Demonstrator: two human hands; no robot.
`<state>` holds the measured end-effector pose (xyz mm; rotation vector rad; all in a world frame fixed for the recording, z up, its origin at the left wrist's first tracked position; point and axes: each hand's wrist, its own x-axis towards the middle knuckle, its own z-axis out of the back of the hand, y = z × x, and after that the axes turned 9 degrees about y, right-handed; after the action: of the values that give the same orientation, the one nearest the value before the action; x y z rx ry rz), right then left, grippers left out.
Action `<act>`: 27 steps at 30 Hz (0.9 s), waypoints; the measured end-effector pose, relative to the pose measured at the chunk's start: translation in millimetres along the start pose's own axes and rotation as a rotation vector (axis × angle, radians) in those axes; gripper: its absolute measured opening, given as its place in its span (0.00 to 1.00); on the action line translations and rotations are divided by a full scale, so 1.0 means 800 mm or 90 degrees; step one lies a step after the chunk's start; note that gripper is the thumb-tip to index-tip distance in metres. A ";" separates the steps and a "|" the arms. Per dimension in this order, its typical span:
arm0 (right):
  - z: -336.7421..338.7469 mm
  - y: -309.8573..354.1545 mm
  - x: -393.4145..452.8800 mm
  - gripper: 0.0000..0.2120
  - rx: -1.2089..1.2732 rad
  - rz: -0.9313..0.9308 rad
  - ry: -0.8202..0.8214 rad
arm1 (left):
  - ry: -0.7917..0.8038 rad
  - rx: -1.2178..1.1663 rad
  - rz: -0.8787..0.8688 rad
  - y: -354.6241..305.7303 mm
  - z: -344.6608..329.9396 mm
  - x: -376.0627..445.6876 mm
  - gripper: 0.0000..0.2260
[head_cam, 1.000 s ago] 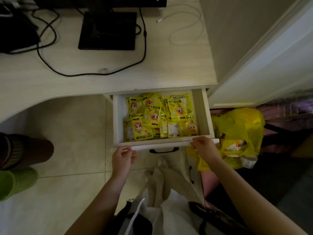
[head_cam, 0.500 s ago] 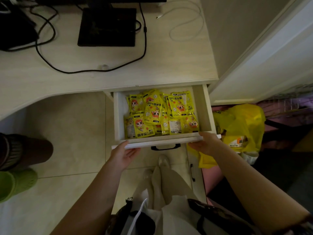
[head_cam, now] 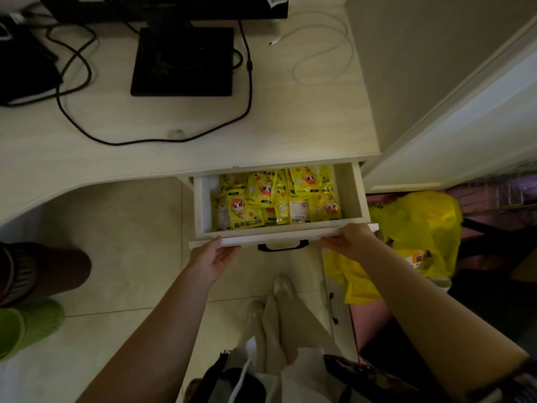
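The yellow packets (head_cam: pixel 276 199) in the drawer (head_cam: pixel 350 193) carry a cartoon face and small flowers. The front one shows 3 Chinese characters in a white box, 暖手宝. The small Latin print beside them looks like "HAND WARMER" but is too fine to be sure of. One packet lies back side up, and its pale text panel is unreadable.

The drawer stands partly out from under the tabletop (head_cam: pixel 203 152), whose edge hides the rear packets.

The left hand (head_cam: pixel 213 257) lies palm-up against the left end of the drawer's white front panel (head_cam: pixel 282 236). Its grip is apart, with straight fingers touching the panel's lower edge and clamped on nothing. The right hand (head_cam: pixel 348 241) rests on the panel's right end. Its grip is also apart, with flat fingers pointing along the panel. The black handle (head_cam: pixel 283 246) sits untouched between the 2 hands.

On the tabletop are a black monitor stand (head_cam: pixel 183 62), a black cable (head_cam: pixel 250 82) and a white cable (head_cam: pixel 322 53). A barcode sticker (head_cam: pixel 277 0) is cut off by the top edge.

A yellow plastic bag (head_cam: pixel 421 225) lies right of the drawer. Its orange label (head_cam: pixel 418 258) shows 1 character, partly hidden. A green shoe (head_cam: pixel 26 327) is cut off at the left edge.
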<state>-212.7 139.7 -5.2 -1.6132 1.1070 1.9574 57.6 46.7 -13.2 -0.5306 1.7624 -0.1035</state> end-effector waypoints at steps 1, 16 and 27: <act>-0.003 0.006 0.003 0.16 -0.013 0.003 -0.001 | -0.001 0.004 -0.002 -0.005 -0.005 0.003 0.10; -0.036 0.090 0.048 0.13 -0.017 0.061 0.029 | 0.029 -0.013 -0.056 -0.073 -0.058 0.054 0.07; -0.054 0.134 0.063 0.14 -0.083 0.106 0.049 | 0.042 -0.018 -0.098 -0.100 -0.088 0.075 0.06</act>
<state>-274.2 30.9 -18.2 -1.7261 1.2016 2.1285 5.2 -63.5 -20.5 -0.6900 1.7884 -0.2062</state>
